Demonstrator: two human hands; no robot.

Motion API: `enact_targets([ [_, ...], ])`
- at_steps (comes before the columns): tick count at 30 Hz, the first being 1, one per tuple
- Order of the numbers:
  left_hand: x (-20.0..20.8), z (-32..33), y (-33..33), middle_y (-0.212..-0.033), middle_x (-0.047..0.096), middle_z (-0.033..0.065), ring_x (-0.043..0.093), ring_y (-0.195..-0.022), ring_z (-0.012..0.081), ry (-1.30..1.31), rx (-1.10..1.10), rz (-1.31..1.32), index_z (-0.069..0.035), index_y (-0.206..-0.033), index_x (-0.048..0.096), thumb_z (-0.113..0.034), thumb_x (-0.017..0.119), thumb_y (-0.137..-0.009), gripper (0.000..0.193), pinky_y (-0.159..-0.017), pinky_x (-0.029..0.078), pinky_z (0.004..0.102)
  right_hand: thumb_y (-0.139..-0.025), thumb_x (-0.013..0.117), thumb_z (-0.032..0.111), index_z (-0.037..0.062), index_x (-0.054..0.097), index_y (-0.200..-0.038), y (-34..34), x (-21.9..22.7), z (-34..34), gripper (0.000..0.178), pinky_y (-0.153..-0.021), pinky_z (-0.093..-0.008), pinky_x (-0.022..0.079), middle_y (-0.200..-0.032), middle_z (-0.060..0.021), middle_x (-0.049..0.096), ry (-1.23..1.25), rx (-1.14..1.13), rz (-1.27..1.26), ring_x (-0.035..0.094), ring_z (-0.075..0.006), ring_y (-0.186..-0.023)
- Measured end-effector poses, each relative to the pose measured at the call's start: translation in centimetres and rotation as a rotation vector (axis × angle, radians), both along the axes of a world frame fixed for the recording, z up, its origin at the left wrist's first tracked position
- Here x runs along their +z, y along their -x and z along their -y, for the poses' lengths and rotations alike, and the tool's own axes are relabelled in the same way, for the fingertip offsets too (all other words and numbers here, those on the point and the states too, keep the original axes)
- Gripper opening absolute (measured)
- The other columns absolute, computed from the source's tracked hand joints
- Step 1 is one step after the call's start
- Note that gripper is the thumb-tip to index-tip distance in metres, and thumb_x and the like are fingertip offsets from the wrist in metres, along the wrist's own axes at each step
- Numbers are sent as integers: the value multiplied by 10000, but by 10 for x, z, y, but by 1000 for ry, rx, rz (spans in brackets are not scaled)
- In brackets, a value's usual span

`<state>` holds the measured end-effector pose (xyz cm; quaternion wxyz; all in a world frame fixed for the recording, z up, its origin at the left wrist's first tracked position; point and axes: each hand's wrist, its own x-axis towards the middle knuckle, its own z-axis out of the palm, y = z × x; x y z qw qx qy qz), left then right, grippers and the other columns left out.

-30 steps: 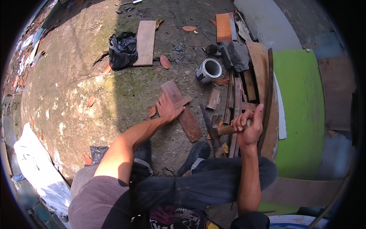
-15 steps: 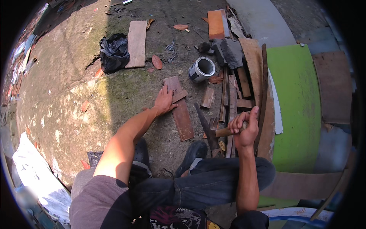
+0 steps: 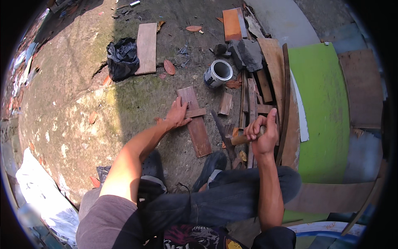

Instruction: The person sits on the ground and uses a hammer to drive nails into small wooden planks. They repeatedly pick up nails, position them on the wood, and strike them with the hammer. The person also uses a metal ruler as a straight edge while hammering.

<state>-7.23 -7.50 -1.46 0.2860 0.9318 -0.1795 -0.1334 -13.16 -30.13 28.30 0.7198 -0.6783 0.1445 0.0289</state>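
Observation:
My left hand (image 3: 177, 115) bears down on a reddish-brown plank (image 3: 200, 135) lying on the ground. Its fingers and thumb straddle the end of a short wooden strip (image 3: 195, 113), which lies crosswise over the plank. Gripped in my right hand (image 3: 265, 135) is a hammer by its wooden handle (image 3: 241, 139), raised to the right of the plank. The hammer's head is hard to pick out against a long dark blade-like piece (image 3: 219, 126) below it. A small wood offcut (image 3: 225, 103) lies between the plank and a stack of wood.
Beyond the plank stands an opened metal can (image 3: 217, 74). Loose nails (image 3: 183, 50), a pale board (image 3: 146, 47) and a black plastic bag (image 3: 123, 59) lie farther off. On the right are grey stone chunks (image 3: 245, 55), narrow wood strips (image 3: 252, 97) and a green panel (image 3: 317, 112).
The short strip has turned from a slant to nearly level across the plank. My left hand has shifted slightly nearer with it. My right hand has moved a little up and left with the hammer.

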Motion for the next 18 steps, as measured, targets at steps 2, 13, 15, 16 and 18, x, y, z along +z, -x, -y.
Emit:
enact_targets([
  [2, 6, -6, -4, -1452, 277, 342, 391, -1289, 505, -14, -32, -10, 22, -1297, 472, -403, 800, -747, 768, -1096, 374, 498, -1030, 270, 605, 79, 395, -568, -5, 0, -4, 712, -510, -305, 382, -482, -47, 388, 9, -20, -26, 407, -152, -446],
  [13, 8, 7, 52, -1254, 508, 160, 457, -1210, 324, -84, 320, 100, -24, -1253, 515, -419, 729, -807, 633, -1027, 331, 438, -1045, 224, 577, 103, 387, -552, 30, 36, -13, 704, -541, -308, 404, -448, -45, 374, -35, -139, 80, 365, -160, -430],
  [15, 2, 5, 49, -1183, 537, 131, 479, -1161, 307, -113, 287, 115, -41, -1229, 532, -385, 696, -842, 543, -988, 350, 432, -1045, 217, 580, 102, 389, -554, 41, 44, -19, 706, -544, -315, 408, -447, -45, 373, -43, -161, 76, 366, -162, -429],
  [16, 5, 7, 48, -1157, 542, 123, 485, -1143, 301, -120, 258, 106, -51, -1222, 539, -369, 680, -857, 504, -973, 356, 429, -1044, 214, 581, 102, 390, -555, 49, 49, -21, 707, -545, -318, 410, -447, -45, 372, -39, -177, 72, 366, -163, -429],
  [18, 3, 11, 52, -1122, 548, 114, 495, -1115, 295, -120, 205, 105, -71, -1224, 547, -353, 659, -876, 462, -951, 365, 425, -1053, 189, 559, 85, 402, -562, 68, 60, -32, 715, -509, -309, 396, -466, -59, 390, 19, -187, 89, 378, -163, -432],
])
